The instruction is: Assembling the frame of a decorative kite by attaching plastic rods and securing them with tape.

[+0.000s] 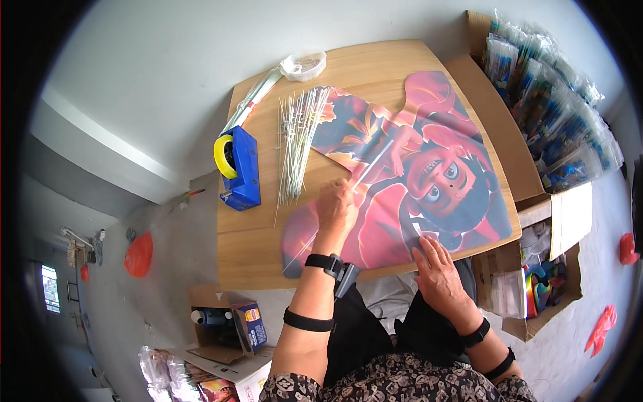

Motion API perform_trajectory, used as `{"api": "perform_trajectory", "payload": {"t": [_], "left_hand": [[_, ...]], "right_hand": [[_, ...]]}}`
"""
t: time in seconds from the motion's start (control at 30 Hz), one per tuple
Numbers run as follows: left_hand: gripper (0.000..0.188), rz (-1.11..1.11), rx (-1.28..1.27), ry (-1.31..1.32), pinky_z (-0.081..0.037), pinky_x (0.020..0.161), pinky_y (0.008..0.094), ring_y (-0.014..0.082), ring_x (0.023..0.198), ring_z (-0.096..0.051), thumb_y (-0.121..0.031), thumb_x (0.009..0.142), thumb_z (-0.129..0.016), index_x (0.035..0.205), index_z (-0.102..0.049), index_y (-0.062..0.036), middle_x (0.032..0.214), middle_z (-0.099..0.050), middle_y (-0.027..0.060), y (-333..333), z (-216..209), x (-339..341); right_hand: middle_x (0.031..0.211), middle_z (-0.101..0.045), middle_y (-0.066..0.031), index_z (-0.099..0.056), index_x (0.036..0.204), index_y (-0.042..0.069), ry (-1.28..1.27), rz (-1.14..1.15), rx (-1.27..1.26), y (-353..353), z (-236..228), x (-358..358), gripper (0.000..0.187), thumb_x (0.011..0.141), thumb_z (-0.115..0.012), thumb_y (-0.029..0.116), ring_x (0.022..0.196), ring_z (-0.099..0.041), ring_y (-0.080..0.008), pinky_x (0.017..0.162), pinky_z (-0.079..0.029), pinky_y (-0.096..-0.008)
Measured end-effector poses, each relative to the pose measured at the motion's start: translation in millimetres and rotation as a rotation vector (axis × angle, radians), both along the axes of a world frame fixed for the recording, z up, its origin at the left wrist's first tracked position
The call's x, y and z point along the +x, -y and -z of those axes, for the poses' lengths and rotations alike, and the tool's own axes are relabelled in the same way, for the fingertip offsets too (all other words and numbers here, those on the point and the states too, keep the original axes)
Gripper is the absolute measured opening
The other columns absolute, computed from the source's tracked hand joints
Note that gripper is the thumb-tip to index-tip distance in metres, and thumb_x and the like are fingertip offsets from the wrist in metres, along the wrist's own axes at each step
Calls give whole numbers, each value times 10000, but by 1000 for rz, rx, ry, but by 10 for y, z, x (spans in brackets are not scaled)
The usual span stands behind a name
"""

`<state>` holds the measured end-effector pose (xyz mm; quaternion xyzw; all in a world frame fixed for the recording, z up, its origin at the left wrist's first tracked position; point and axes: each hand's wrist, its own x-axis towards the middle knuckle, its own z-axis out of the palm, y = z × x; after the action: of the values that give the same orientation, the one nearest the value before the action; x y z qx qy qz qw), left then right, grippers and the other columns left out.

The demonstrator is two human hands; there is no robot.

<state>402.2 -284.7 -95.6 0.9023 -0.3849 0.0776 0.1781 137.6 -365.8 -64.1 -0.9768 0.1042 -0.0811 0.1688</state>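
Note:
A large printed sheet (385, 201) with a red and dark cartoon figure and a notched outline lies on the wooden table (251, 248). My left hand (337, 208) is closed around a thin white rod (372, 165), which slants across the sheet and shows on both sides of the fist. Resting at the sheet's near edge, my right hand (441, 276) has its fingers stretched out, beside a small white patch (416, 228). To the left of the sheet lies a bundle of thin white sticks (295, 151), partly overlapping its far left corner.
A blue tape dispenser (246, 167) with yellow tape stands at the table's left edge. Farther back are long strips (254, 97) and a clear plastic bowl (305, 67). Cardboard boxes (495, 114) with bagged goods flank the right side; another open box (218, 321) sits below left.

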Motion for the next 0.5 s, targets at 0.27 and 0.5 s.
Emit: {"api": "perform_trajectory", "payload": {"t": [0.27, 0.5], "left_hand": [[68, -261, 72, 154, -457, 783, 453, 377, 836, -576, -26, 737, -581, 793, -553, 0, 808, -610, 204, -591, -182, 831], [190, -37, -103, 52, -454, 767, 441, 358, 868, -563, -22, 723, -662, 869, -542, -7, 903, -597, 170, -673, -301, 393]], "right_hand": [[1275, -450, -222, -505, 1158, -25, 108, 16, 112, 32, -26, 107, 568, 650, -731, 97, 1235, -413, -379, 1031, -352, -462], [1203, -515, -168, -570, 1089, 16, 225, -128, 50, 52, 92, 377, 447, 671, -694, 110, 1152, -485, -338, 962, -427, -428]]}}
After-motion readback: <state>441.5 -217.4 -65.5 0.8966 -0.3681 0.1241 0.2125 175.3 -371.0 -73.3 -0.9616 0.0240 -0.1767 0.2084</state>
